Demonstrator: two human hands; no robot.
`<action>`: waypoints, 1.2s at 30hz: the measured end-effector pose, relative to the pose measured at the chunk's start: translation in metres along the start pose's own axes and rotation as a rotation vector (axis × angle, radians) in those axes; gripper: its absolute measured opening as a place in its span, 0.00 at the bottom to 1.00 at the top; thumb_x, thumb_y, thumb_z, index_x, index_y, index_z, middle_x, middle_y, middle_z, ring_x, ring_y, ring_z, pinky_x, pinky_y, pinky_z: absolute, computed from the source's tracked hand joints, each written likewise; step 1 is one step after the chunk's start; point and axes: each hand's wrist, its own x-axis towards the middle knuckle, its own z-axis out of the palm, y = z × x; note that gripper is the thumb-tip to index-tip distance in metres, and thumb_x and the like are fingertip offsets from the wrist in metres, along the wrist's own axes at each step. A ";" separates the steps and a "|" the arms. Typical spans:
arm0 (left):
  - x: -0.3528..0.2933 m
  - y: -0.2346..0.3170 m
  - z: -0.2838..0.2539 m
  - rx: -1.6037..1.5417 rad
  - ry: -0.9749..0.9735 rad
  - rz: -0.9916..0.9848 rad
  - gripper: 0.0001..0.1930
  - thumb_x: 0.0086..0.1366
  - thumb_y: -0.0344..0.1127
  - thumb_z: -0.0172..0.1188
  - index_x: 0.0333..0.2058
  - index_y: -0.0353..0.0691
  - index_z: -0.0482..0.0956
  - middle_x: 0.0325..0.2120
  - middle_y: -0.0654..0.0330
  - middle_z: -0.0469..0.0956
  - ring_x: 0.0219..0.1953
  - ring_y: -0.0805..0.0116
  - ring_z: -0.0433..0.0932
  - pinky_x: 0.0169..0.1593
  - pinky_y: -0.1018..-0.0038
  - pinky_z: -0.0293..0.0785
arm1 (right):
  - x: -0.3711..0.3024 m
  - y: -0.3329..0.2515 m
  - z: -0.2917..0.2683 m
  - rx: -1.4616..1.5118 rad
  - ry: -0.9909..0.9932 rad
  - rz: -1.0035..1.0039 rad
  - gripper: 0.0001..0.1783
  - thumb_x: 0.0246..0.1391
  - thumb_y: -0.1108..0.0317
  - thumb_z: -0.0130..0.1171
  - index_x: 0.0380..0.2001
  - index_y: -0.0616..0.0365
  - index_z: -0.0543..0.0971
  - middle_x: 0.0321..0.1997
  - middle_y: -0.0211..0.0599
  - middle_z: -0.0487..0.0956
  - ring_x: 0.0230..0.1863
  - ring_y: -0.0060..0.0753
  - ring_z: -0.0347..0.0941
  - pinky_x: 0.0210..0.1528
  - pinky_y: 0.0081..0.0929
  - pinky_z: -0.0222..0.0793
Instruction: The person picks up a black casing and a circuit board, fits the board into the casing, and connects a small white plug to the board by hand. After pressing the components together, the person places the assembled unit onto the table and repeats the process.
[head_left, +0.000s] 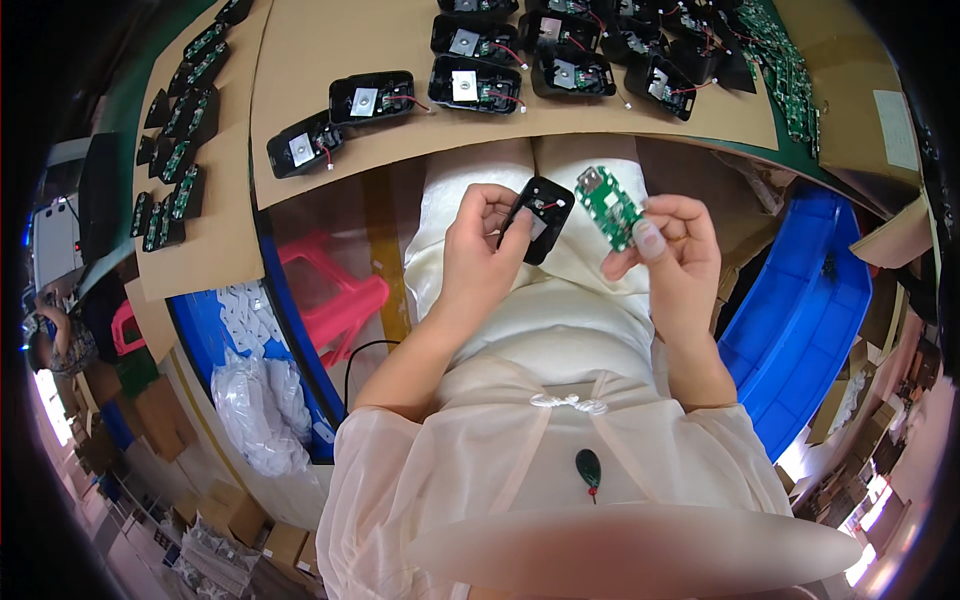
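My left hand [482, 240] is closed around a black plastic housing [547, 222] that lies tilted over my lap. A short red wire with a white plug [558, 204] shows inside it. Between the thumb and fingers of my right hand [672, 245] is a green circuit board [609, 207], held by its lower right edge. A metal port [589, 180] sits at the board's upper end. Board and housing are side by side, a small gap apart.
Cardboard covers the table [350, 205] ahead, bearing several black housings [478, 84] with wires. Loose green boards [790, 75] are heaped at the far right. A blue bin [800, 300] stands right; a blue crate with plastic bags [258, 405] and a pink stool [335, 300] are left.
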 end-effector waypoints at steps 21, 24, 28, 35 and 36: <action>-0.007 0.015 0.009 -0.111 -0.070 -0.079 0.13 0.57 0.26 0.54 0.40 0.33 0.64 0.31 0.59 0.72 0.29 0.79 0.72 0.28 0.85 0.71 | 0.001 0.025 0.010 0.039 -0.052 0.043 0.10 0.53 0.78 0.49 0.36 0.59 0.61 0.27 0.33 0.69 0.21 0.19 0.69 0.22 0.15 0.65; -0.007 0.014 0.009 -0.088 -0.075 -0.117 0.14 0.57 0.29 0.55 0.41 0.34 0.65 0.30 0.61 0.73 0.29 0.81 0.71 0.25 0.87 0.68 | 0.000 0.031 0.008 0.070 -0.101 0.072 0.13 0.51 0.76 0.52 0.39 0.59 0.62 0.28 0.32 0.69 0.23 0.18 0.68 0.21 0.13 0.62; -0.009 0.009 0.009 -0.025 -0.060 -0.065 0.14 0.57 0.31 0.57 0.39 0.35 0.66 0.27 0.64 0.72 0.27 0.84 0.68 0.24 0.88 0.64 | 0.004 0.028 0.007 -0.441 -0.065 -0.243 0.16 0.46 0.74 0.58 0.40 0.60 0.69 0.28 0.30 0.69 0.27 0.16 0.65 0.23 0.13 0.58; -0.011 0.012 0.010 0.036 -0.091 -0.101 0.15 0.54 0.28 0.58 0.41 0.37 0.68 0.28 0.64 0.71 0.25 0.83 0.67 0.23 0.88 0.61 | 0.011 0.026 0.008 -0.627 -0.091 -0.481 0.09 0.41 0.74 0.60 0.30 0.59 0.76 0.25 0.31 0.67 0.24 0.23 0.63 0.23 0.19 0.58; -0.010 0.014 0.007 0.190 -0.034 0.092 0.17 0.53 0.27 0.58 0.43 0.39 0.68 0.31 0.63 0.71 0.25 0.82 0.68 0.23 0.87 0.62 | 0.012 0.023 0.007 -0.628 -0.084 -0.471 0.09 0.41 0.74 0.60 0.30 0.59 0.76 0.25 0.31 0.67 0.24 0.23 0.63 0.23 0.19 0.58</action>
